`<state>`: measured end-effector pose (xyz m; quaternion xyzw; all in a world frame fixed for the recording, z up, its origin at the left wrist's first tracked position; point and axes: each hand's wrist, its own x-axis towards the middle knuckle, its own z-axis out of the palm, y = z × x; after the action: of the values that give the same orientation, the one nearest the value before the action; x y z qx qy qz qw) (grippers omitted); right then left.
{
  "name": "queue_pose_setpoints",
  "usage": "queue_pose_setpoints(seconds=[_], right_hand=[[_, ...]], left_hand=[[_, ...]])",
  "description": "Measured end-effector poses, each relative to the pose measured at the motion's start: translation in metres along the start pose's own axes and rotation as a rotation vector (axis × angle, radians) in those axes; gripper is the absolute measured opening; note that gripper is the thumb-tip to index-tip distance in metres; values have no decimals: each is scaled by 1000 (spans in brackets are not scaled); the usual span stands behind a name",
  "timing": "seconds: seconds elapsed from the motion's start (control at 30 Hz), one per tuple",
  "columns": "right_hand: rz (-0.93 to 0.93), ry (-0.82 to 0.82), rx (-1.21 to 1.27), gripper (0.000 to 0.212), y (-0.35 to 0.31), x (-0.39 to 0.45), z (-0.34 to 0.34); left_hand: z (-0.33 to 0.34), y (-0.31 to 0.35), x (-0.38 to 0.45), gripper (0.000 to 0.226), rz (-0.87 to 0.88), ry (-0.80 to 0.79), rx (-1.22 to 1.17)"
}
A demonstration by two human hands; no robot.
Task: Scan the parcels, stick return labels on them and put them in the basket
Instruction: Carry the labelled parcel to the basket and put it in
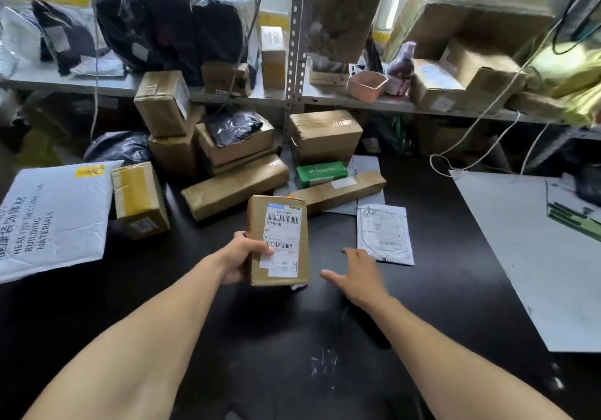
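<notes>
Cardboard parcel (278, 240), shipping label up, sits gripped in your left hand (240, 257) above the worktop (292, 354) while your right hand (356, 273) hovers open and empty; unsorted parcels (234, 185) remain, no basket visible.

Two hands (242, 255), one green box (320, 172), one pink tub (366, 86)

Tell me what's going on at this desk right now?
A person at a dark table heaped with parcels grips a small cardboard box in the left hand, its barcode label facing up. The right hand is open just above the table, beside a flat white mailer. More boxes and bags are piled behind and on a shelf. No scanner or basket is in view.
</notes>
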<state>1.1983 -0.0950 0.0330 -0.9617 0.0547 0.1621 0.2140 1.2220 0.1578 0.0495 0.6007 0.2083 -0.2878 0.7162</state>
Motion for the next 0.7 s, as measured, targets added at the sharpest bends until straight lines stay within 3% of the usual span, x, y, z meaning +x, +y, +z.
queue_pose_setpoints(seconds=[0.1, 0.23, 0.37, 0.47, 0.57, 0.7], right_hand=[[12, 45, -122, 91, 31, -15, 9], [75, 28, -88, 100, 46, -28, 21], [95, 31, -71, 100, 54, -34, 29], [218, 61, 57, 91, 57, -29, 31], [314, 28, 92, 52, 55, -22, 29], [349, -40, 176, 48, 47, -22, 23]], left_hand=[[12, -8, -3, 27, 25, -36, -34], [24, -19, -7, 53, 26, -62, -72], [35, -28, -7, 32, 33, -41, -96], [33, -32, -4, 57, 32, -59, -109], [26, -32, -3, 51, 33, -33, -115], [12, -24, -5, 84, 36, -19, -154]])
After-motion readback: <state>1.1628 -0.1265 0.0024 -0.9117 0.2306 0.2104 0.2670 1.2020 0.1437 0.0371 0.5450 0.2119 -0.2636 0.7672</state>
